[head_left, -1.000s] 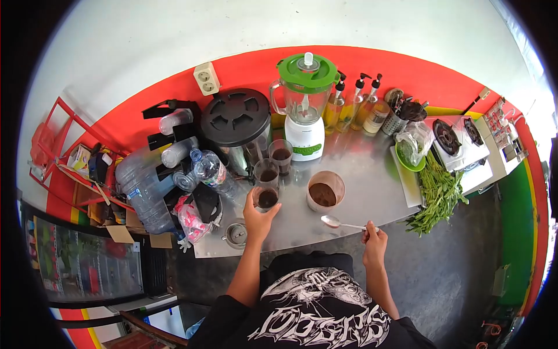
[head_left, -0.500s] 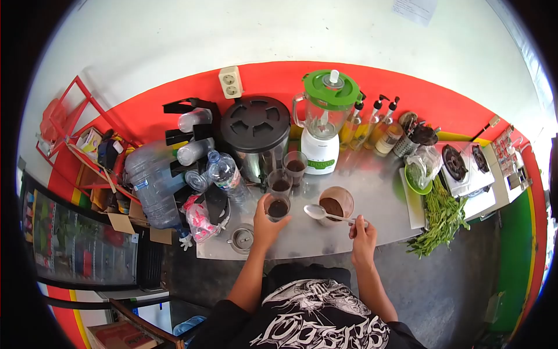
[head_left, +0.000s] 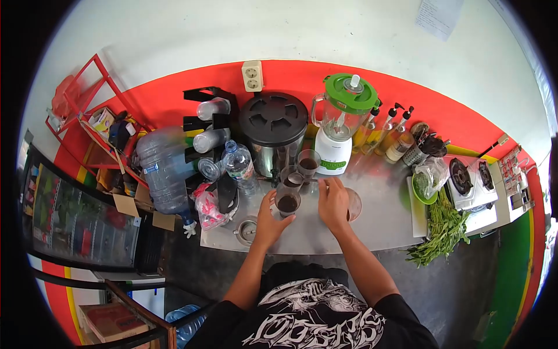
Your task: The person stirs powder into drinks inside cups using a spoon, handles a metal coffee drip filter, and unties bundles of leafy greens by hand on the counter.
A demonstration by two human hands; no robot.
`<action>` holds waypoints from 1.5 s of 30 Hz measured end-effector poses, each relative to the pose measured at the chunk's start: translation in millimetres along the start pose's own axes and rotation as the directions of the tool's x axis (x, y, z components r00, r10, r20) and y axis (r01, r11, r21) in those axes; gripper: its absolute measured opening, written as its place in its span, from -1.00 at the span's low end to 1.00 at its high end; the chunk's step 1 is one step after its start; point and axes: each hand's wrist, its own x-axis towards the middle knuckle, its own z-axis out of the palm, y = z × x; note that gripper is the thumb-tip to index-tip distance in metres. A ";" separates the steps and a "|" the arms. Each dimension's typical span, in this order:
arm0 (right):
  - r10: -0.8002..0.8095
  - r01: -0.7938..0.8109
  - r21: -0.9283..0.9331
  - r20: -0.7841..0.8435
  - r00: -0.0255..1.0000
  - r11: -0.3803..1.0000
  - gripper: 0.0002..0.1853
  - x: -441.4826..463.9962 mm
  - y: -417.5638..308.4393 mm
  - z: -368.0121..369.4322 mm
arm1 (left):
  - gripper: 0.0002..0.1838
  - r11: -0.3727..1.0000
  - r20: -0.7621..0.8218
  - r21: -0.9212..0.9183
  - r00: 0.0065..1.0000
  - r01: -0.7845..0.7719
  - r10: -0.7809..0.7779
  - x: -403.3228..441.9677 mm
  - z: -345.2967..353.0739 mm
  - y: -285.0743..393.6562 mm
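My left hand (head_left: 269,222) is closed around a clear plastic cup (head_left: 288,203) with dark contents, low over the steel counter. My right hand (head_left: 333,203) grips a metal spoon (head_left: 295,178) by its handle. The spoon's bowl is over the middle cup (head_left: 290,169), just behind the one in my left hand; whether it touches that cup I cannot tell. Farther back stands another cup (head_left: 308,164) with dark contents. A clear tub (head_left: 354,205) of brown powder is partly hidden behind my right hand. Near my left wrist lies a round metal lidded pot (head_left: 246,231).
A blender (head_left: 336,131) with a green lid and a large black-lidded dispenser (head_left: 273,125) stand at the back. Pump bottles (head_left: 383,134) are beside the blender. Leafy greens (head_left: 437,232) hang over the right edge. A water bottle (head_left: 238,163) is on the left.
My right hand has moved left with the spoon, from over the powder tub to the cups. My left hand still holds its cup. The view has shifted slightly.
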 end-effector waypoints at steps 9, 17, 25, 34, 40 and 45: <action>-0.228 0.243 -0.094 0.151 0.962 0.965 -0.84 21.7 5.7 35.1 | 0.07 0.995 -0.005 0.079 0.998 -0.055 0.056 1.0 2.9 -6.6; -0.085 0.106 -0.097 0.205 0.975 0.990 -0.84 20.2 16.3 51.9 | 0.05 0.994 -0.018 0.093 0.998 -0.058 0.060 -5.1 8.9 -10.4; -0.116 0.144 -0.055 0.345 0.931 0.988 -0.78 16.0 11.7 35.1 | 0.04 0.998 -0.036 0.054 0.999 -0.018 0.020 -16.2 8.7 -6.1; -0.173 0.032 0.249 0.568 0.804 0.968 -0.72 -27.8 -68.0 -30.5 | 0.02 0.963 -0.162 0.262 0.982 -0.057 0.102 -56.8 -37.2 -33.9; -0.206 -0.092 0.319 0.778 0.594 0.943 -0.68 -86.2 -49.7 10.7 | 0.17 0.935 -0.238 0.325 0.969 0.138 -0.060 -89.1 -71.0 -75.4; -0.119 -0.129 0.221 0.835 0.537 0.967 -0.42 -132.0 -5.7 68.9 | 0.31 0.987 -0.223 -0.142 0.969 0.074 -0.105 -96.2 -67.8 -156.2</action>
